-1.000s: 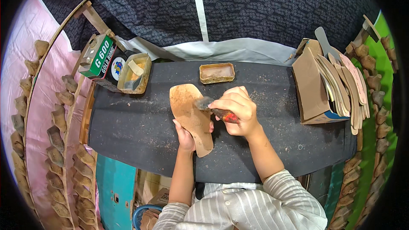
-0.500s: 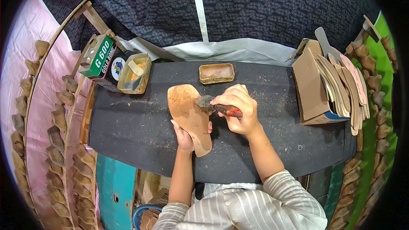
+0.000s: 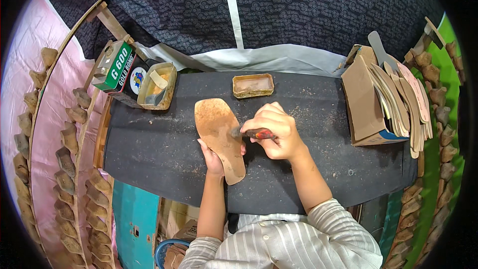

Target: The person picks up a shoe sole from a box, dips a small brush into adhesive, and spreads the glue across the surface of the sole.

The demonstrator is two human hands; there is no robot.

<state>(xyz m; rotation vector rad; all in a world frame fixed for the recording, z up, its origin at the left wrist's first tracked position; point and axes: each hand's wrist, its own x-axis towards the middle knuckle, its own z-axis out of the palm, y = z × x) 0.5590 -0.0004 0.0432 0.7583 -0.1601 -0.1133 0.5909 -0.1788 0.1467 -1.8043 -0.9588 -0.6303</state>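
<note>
My left hand (image 3: pixel 212 160) grips a brown shoe insole (image 3: pixel 211 114) by its narrower lower half, thumb at the left edge and fingertips showing at the right. The insole is tilted over the table, its wide end pointing away from me. In my right hand (image 3: pixel 279 128) is a brush (image 3: pixel 262 133) with a dark, red-marked handle. Its blurred bristles meet the insole's surface near the right edge, about midway down. A darker patch spreads over the insole's middle. Beyond the hands stands a small shallow tray (image 3: pixel 253 94) with a pale brownish content.
At the back left, a green and white metal can (image 3: pixel 113 67) stands beside a yellowish tub (image 3: pixel 171 85) holding a scraper-like piece. A cardboard box (image 3: pixel 354 104) of sole-shaped pieces stands at the right. Racks of shoe lasts (image 3: pixel 68 138) flank the black-covered table (image 3: pixel 149 144).
The brush has come down and slightly left across the insole, my right hand with it. The insole has shifted a little to the left, still in my left hand.
</note>
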